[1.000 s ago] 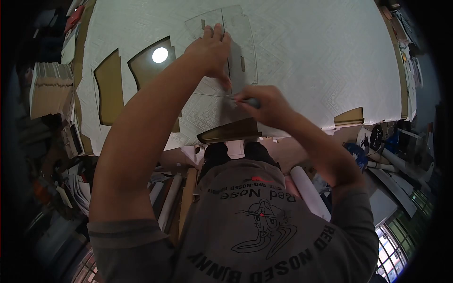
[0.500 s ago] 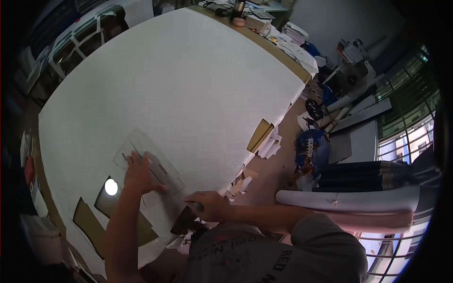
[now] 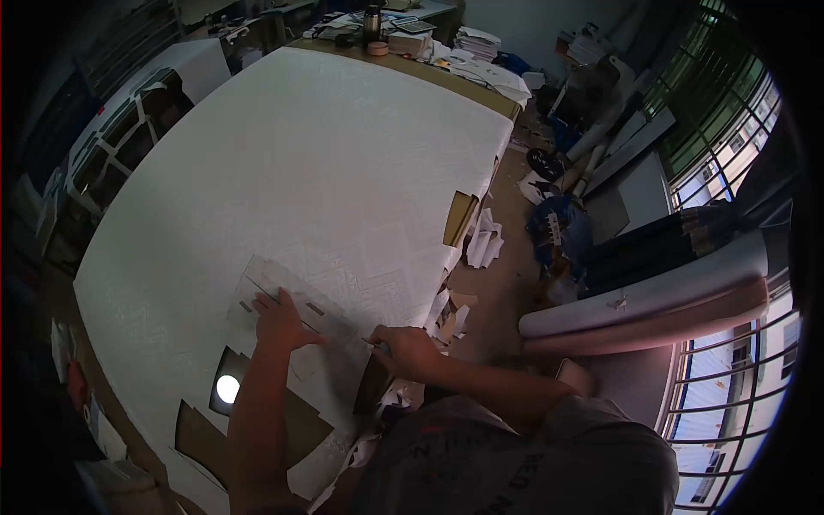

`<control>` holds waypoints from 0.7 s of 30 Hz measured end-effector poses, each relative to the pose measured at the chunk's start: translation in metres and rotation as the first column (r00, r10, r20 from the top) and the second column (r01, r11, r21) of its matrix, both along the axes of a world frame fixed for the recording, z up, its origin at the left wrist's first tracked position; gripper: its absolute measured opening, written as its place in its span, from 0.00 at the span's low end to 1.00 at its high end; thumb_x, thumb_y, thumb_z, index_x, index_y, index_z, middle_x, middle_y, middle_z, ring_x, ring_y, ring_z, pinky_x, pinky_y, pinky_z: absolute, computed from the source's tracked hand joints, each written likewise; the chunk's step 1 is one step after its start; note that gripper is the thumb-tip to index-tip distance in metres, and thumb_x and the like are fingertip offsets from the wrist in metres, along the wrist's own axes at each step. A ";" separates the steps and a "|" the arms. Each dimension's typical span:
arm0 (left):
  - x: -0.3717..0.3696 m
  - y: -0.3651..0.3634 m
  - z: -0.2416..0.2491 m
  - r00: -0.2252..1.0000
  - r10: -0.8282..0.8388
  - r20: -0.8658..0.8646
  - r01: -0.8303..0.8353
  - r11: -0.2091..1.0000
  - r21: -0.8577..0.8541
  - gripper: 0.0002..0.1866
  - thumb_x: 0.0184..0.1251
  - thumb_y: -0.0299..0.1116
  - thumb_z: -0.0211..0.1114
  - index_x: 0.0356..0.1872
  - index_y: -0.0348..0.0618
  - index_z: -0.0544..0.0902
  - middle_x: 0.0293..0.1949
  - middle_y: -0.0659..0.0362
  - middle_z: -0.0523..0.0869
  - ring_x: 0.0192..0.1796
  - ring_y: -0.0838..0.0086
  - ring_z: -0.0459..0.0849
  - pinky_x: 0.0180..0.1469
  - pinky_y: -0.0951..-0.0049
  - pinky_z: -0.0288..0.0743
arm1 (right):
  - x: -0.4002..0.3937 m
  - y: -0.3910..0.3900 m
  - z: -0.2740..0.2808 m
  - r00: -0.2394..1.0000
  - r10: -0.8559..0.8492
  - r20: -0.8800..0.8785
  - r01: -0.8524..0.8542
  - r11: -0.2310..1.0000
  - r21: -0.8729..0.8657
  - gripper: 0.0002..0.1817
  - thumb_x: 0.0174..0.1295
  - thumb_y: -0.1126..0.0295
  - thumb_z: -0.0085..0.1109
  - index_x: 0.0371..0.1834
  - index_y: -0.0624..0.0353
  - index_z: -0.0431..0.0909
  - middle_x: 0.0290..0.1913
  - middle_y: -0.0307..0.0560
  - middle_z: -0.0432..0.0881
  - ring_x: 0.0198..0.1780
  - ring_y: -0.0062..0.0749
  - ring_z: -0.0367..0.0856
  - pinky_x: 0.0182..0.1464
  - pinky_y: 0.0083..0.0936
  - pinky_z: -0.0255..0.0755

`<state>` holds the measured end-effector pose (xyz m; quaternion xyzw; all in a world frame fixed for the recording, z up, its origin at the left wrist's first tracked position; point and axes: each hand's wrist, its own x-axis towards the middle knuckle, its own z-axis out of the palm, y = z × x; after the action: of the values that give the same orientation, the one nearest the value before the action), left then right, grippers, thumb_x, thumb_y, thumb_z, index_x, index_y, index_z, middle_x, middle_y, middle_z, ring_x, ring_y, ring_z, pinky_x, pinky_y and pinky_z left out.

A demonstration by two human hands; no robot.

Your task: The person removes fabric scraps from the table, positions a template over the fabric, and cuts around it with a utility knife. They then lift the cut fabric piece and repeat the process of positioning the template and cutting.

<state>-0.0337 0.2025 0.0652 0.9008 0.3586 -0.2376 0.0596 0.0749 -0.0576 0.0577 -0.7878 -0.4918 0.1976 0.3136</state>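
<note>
My left hand [image 3: 281, 324] lies with fingers spread on a clear plastic template [image 3: 279, 276], pressing it flat on a white textured sheet [image 3: 292, 154]. The template has narrow slots and a dark line across it. My right hand [image 3: 408, 352] is closed around a small, thin, knife-like tool [image 3: 378, 346], mostly hidden in the fingers. Its tip end is close to the template's right edge; contact cannot be made out. Brown board pieces [image 3: 305, 427] lie under and beside my left forearm, and a bright round light spot [image 3: 227, 389] shows there.
A folded brown board [image 3: 460, 218] rests at the sheet's right edge, with white scraps [image 3: 486, 240] by it. Long fabric rolls [image 3: 644, 296] stand to the right. Papers, a thermos [image 3: 372, 24] and a tape roll [image 3: 378, 49] are along the far edge.
The camera view has turned, so the whole scene is shifted. My left hand keeps its place on the template. My right hand with the tool is nearer the template's right edge.
</note>
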 end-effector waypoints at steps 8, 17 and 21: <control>-0.001 0.001 -0.010 0.995 0.056 0.077 -0.055 0.998 -0.016 0.82 0.31 0.71 0.88 0.84 0.33 0.52 0.80 0.21 0.51 0.81 0.23 0.53 0.75 0.40 0.71 | -0.006 0.001 0.010 0.965 -0.192 -0.181 0.203 0.978 0.047 0.11 0.65 0.66 0.72 0.45 0.58 0.84 0.29 0.58 0.87 0.34 0.56 0.90 0.37 0.44 0.82; 0.002 0.000 0.001 0.998 0.043 0.044 -0.040 0.997 -0.059 0.85 0.27 0.76 0.86 0.83 0.31 0.52 0.81 0.24 0.50 0.79 0.18 0.55 0.75 0.39 0.71 | -0.007 0.028 -0.003 0.952 -0.287 -0.109 0.303 0.933 0.194 0.09 0.65 0.69 0.71 0.45 0.60 0.84 0.31 0.57 0.89 0.34 0.53 0.91 0.37 0.40 0.82; 0.003 0.001 0.000 0.998 0.044 0.044 -0.041 0.998 -0.054 0.85 0.26 0.74 0.87 0.83 0.30 0.52 0.81 0.23 0.49 0.79 0.18 0.56 0.73 0.40 0.73 | -0.004 0.036 -0.005 0.959 -0.267 -0.089 0.279 0.947 0.160 0.09 0.64 0.69 0.71 0.43 0.60 0.83 0.30 0.58 0.88 0.33 0.54 0.90 0.36 0.41 0.82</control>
<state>-0.0308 0.2038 0.0653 0.8962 0.3699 -0.2251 0.0965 0.0713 -0.0216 0.0531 -0.8115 -0.3826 0.1351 0.4205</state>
